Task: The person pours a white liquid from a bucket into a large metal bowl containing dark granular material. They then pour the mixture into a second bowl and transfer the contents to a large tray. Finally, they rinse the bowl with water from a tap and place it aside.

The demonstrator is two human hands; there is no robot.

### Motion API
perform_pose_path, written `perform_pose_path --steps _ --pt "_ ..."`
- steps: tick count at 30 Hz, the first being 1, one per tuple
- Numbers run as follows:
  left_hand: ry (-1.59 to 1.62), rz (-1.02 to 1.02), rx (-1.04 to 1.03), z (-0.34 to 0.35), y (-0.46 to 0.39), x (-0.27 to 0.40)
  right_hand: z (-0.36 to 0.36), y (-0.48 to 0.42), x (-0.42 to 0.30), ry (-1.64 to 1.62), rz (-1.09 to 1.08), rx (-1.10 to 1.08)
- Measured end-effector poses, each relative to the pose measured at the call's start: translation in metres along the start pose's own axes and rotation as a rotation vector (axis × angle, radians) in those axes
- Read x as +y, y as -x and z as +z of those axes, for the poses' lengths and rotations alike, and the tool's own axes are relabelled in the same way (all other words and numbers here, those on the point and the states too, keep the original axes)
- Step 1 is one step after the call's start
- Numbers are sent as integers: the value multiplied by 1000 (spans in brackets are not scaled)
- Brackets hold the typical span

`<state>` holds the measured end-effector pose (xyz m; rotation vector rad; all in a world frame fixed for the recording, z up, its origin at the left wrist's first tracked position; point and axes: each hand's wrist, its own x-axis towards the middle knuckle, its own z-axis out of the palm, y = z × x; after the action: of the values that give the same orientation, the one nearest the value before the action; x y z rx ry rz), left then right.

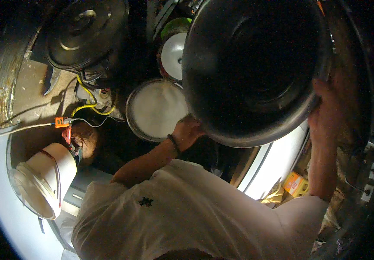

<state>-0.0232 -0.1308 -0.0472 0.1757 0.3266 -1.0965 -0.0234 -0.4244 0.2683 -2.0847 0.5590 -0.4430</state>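
A large dark round metal basin (258, 65) is held up and tilted in front of me. My left hand (188, 131) grips its rim at the lower left, a dark band around the wrist. My right hand (326, 107) holds the rim at the right side. Just beyond my left hand lies a round pan (157, 110) with a pale inside, partly covered by the basin. Behind it, a white bowl (173, 55) shows in part, with a green-edged round thing (175, 26) around or beneath it. The fingers on the basin's far side are partly hidden.
A dark round lid (84, 35) lies upper left. Yellow tubing (84, 106) and a cable with an orange connector (61, 122) run below it. A white plastic bucket (49, 175) lies tilted at lower left. A yellow-orange package (294, 184) and wall sockets (367, 193) are at the right.
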Motion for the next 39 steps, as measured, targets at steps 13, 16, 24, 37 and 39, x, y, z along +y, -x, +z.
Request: perform_pose_path --steps 13,16,24,37,39 --pt "4 66 -308 -83 -44 29 -4 -67 -15 1 -34 50" --pt "5 -61 -50 35 6 -2 -1 -14 -5 13 11 33" --pt "-27 108 -52 -11 -51 25 -34 -34 -53 127 -147 9" --pt "-450 130 -121 -14 -54 3 70 -78 -91 533 -321 70" --pt "-874 332 -66 -27 -74 6 99 -45 -109 553 -408 65"
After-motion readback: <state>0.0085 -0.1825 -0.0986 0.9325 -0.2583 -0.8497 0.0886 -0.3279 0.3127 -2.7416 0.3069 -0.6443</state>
